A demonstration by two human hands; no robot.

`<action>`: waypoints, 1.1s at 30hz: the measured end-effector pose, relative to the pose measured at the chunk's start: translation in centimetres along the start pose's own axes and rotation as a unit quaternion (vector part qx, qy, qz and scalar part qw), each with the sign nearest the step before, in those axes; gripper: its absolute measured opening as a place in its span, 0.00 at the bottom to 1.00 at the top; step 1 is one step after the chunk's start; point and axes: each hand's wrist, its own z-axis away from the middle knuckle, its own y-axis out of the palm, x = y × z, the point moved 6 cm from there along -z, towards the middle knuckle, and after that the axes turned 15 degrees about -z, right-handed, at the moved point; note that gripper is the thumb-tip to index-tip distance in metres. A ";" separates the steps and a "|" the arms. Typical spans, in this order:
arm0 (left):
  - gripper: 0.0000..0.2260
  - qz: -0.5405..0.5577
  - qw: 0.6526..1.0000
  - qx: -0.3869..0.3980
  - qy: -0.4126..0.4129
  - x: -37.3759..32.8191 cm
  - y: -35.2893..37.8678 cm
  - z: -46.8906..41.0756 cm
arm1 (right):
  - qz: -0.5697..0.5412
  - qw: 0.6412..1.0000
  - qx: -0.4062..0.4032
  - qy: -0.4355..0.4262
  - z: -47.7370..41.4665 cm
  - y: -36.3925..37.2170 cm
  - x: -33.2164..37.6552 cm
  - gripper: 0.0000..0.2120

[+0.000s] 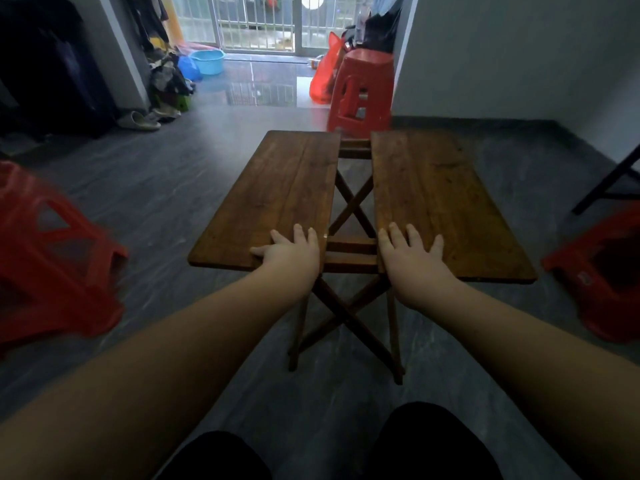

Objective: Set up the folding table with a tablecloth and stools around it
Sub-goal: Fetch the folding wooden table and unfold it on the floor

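Both hands lie flat on the folding table (346, 258), fingers straight and spread, gripping nothing. The left hand (291, 252) presses palm-down on the near inner corner of the left leaf (277, 188), thumb stretched out to the left along the near edge. The right hand (412, 258) rests the same way on the near inner corner of the right leaf (433, 202). The two wooden leaves make up the tabletop, lying roughly level but apart, with a gap running down the middle from near edge to far edge. Through that gap show the cross rails and the crossed legs (346, 317), which stand on the grey floor (156, 188) straight ahead of the person, whose dark-clad knees fill the bottom of the view. No cloth shows on the wood. Three red plastic stools stand around: the left stool (52, 258) lies tipped on its side, well apart from the table; the far stool (362, 88) stands upright just beyond the far edge, against the wall corner; the right stool (599, 271) sits near the right leaf and seems tipped as well, its hollow facing the camera. Beyond the far stool a red bag (323, 76) leans by the barred balcony door. To the left of the door are a blue basin (207, 61), a heap of clothes and shoes, and pale sandals (138, 121).
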 end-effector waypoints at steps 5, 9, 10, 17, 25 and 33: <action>0.44 -0.030 0.999 -0.025 0.029 -3.5 0.3 -1.4 | -0.012 0.999 0.011 0.034 0.0 3.0 -1.2 0.48; 0.47 -0.048 0.998 -0.022 0.043 -5.4 0.7 -2.1 | -0.019 0.999 -0.004 0.032 -0.1 4.8 -1.7 0.46; 0.47 -0.055 0.997 -0.022 0.046 -5.8 0.9 -2.2 | -0.021 0.999 -0.006 0.025 -0.2 5.1 -1.5 0.45; 0.44 -0.101 0.992 -0.046 0.067 -8.3 3.4 -2.9 | -0.039 0.999 -0.012 0.009 -0.2 8.9 -0.9 0.42; 0.44 -0.124 0.983 -0.122 0.062 -9.5 5.9 -2.9 | -0.043 0.998 -0.038 -0.010 0.3 11.3 -1.4 0.44; 0.41 -0.100 0.985 -0.127 0.051 -11.0 6.2 -2.6 | -0.047 0.997 -0.060 -0.019 0.2 12.7 -2.0 0.43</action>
